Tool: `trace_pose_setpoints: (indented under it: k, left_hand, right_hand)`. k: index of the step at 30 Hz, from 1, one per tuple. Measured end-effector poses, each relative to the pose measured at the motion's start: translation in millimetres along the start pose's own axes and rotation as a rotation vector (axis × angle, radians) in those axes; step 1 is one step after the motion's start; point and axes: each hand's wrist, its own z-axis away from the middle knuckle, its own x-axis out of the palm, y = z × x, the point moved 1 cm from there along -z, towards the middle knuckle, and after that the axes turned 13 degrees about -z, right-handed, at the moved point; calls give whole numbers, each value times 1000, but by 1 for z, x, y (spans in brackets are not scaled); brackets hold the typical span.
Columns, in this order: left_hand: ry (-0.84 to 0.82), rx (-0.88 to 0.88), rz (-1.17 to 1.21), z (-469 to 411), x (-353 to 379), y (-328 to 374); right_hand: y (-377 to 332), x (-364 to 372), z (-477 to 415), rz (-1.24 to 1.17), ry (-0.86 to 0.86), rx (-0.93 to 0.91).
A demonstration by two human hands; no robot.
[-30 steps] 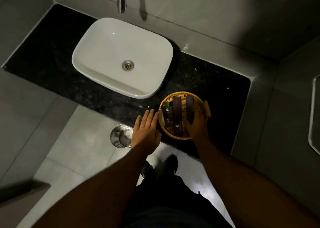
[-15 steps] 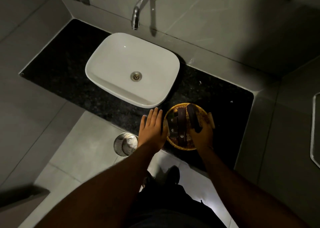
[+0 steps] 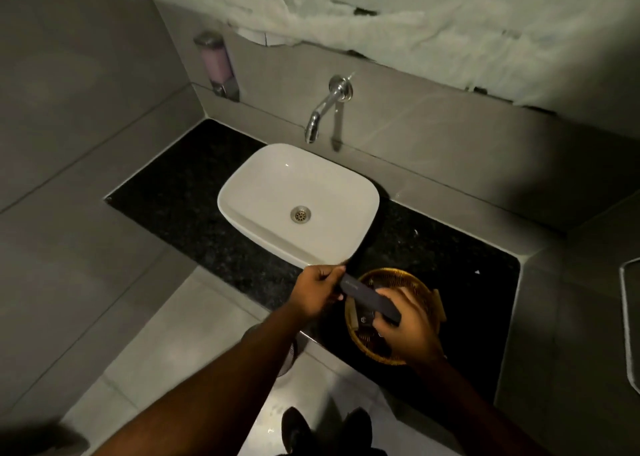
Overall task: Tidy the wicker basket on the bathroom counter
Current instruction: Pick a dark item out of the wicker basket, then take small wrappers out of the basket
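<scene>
A round wicker basket point(image 3: 398, 275) sits on the black stone counter point(image 3: 180, 209), right of the basin. A long dark flat packet point(image 3: 369, 299) is held above the basket's left rim. My left hand point(image 3: 317, 291) grips its upper left end. My right hand point(image 3: 410, 327) grips its lower right end and covers much of the basket. Another dark packet point(image 3: 363, 320) with a small logo lies inside the basket under the lifted one.
A white basin point(image 3: 298, 202) stands on the counter under a chrome wall tap point(image 3: 323, 109). A soap dispenser point(image 3: 218, 64) hangs on the wall at the left. A metal bin is partly hidden under my left forearm. My shoes point(image 3: 325, 428) are on the tiled floor.
My right hand lifted a long dark packet out of the basket. My left hand left the basket's side and took hold of the packet's other end. The view tilted up toward the wall.
</scene>
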Motion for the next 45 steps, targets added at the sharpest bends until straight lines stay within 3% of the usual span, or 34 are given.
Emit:
trace_pose_setpoints:
  k: [5, 12, 21, 25, 28, 32, 35, 40, 45]
  left_hand:
    - [12, 61, 59, 10, -4, 7]
    - [154, -16, 202, 12, -16, 14]
    - [60, 5, 113, 16, -23, 10]
    - [41, -83, 255, 14, -28, 15]
    - [-12, -74, 336, 13, -28, 19]
    - [-144, 126, 83, 21, -22, 28]
    - [-200, 343, -264, 27, -19, 34]
    - [-56, 525, -826, 38, -28, 56]
    - [-151, 555, -1200, 46, -30, 81]
  right_hand:
    - [-28, 3, -14, -15, -22, -146]
    - [-44, 2, -22, -93, -73, -80]
    - [-44, -3, -23, -86, -98, -65]
    - [-48, -4, -27, -4, -48, -62]
    - [-57, -2, -30, -171, -61, 90]
    - [-67, -5, -39, -799, 16, 419]
    - [-64, -9, -41, -1106, -99, 535]
    - [-49, -9, -47, -1301, -188, 762]
    - [-39, -1, -48, -1387, -96, 932]
